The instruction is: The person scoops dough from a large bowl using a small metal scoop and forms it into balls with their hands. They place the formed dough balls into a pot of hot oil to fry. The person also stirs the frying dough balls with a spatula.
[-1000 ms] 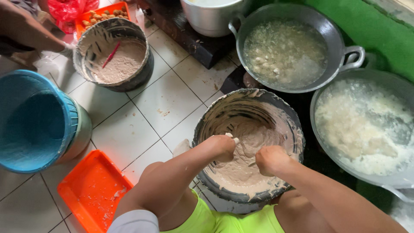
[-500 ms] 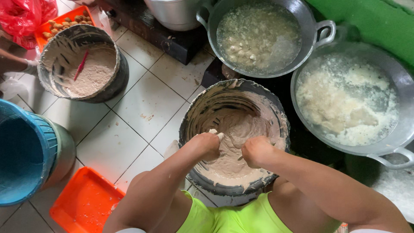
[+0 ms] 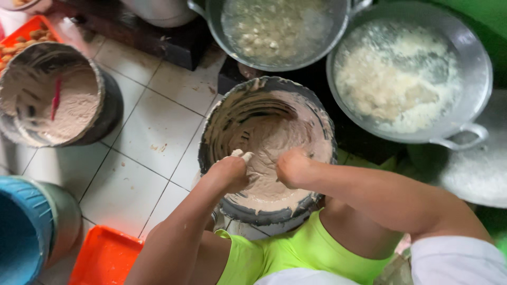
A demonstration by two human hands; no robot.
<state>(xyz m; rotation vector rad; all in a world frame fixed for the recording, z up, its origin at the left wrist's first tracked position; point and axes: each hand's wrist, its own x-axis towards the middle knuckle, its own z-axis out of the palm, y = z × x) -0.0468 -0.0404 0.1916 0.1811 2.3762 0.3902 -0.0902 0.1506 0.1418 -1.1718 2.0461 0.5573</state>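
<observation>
- Both hands stay in the batter while the view has shifted left.
- Grey bucket (image 3: pixel 266 153) of beige batter sits on the tiled floor (image 3: pixel 153 126) between the knees.
- Left hand (image 3: pixel 229 173) is curled shut on a batter lump (image 3: pixel 242 155).
- Right hand (image 3: pixel 293 166) is closed, pressing the batter.

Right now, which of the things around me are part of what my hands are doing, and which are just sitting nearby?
In use:
left hand, gripping a small pale tool
right hand
dark bucket of beige paste

Just nearby:
second paste bucket with a red stick
two metal pans
orange trays
blue tub
</observation>
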